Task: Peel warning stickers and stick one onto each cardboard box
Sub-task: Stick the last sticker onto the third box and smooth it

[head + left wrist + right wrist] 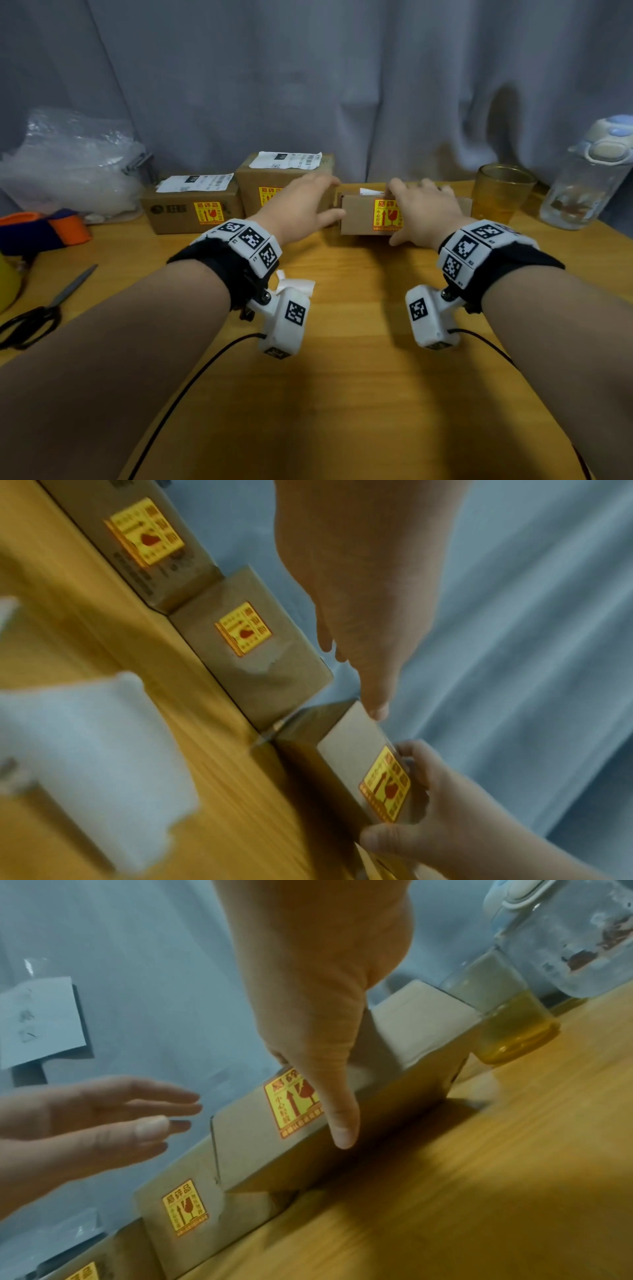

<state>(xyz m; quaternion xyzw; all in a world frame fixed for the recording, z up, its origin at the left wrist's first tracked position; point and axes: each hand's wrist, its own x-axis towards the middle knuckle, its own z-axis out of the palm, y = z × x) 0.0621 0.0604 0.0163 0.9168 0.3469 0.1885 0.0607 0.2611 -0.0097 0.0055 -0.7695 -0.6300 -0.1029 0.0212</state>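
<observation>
Three cardboard boxes stand in a row at the back of the wooden table point(342, 377). The left box point(178, 212), middle box point(250, 185) and right box point(359, 216) each carry a yellow warning sticker on the front: point(209, 212), point(265, 195), point(385, 214). My right hand point(424, 212) grips the right box point(352, 737), fingers over its top edge and thumb point(339, 1123) down the front beside the sticker point(291, 1104). My left hand point(301, 202) hovers with straight fingers by that box's left end; whether it touches the box is unclear.
A bubble-wrap bag point(68, 161) and an orange-and-blue item point(41, 229) lie at the back left, scissors point(34, 315) near the left edge. An amber glass point(500, 192) and a clear bottle point(589, 178) stand right of the boxes. A grey curtain hangs behind.
</observation>
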